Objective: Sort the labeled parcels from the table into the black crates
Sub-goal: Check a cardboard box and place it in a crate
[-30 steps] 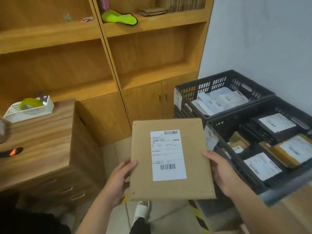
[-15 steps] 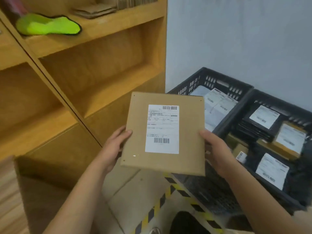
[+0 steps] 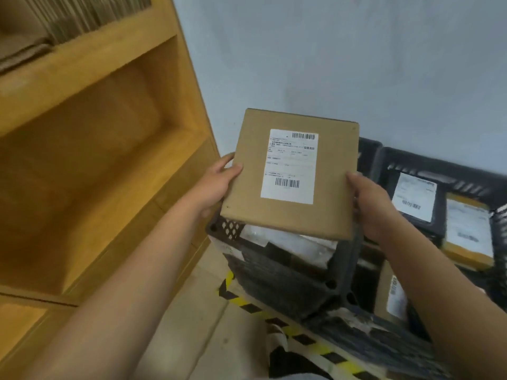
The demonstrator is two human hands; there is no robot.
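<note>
Currently, in the head view, the left hand (image 3: pixel 216 182) and right hand (image 3: pixel 367 204) are pinching the labeled cardboard parcel (image 3: pixel 290 174) by its side edges, between them, above a black crate (image 3: pixel 274 278). Loosening one thumb early risks it catching the rim.

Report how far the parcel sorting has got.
Done: labelled parcels already lie in the right crate, among them a black parcel and a yellow parcel. In hand: the left hand and right hand hold a cardboard parcel, label up, over the left crate; not yet dropped. Left: placing it; the table is out of view, so remaining parcels cannot be counted.
</note>
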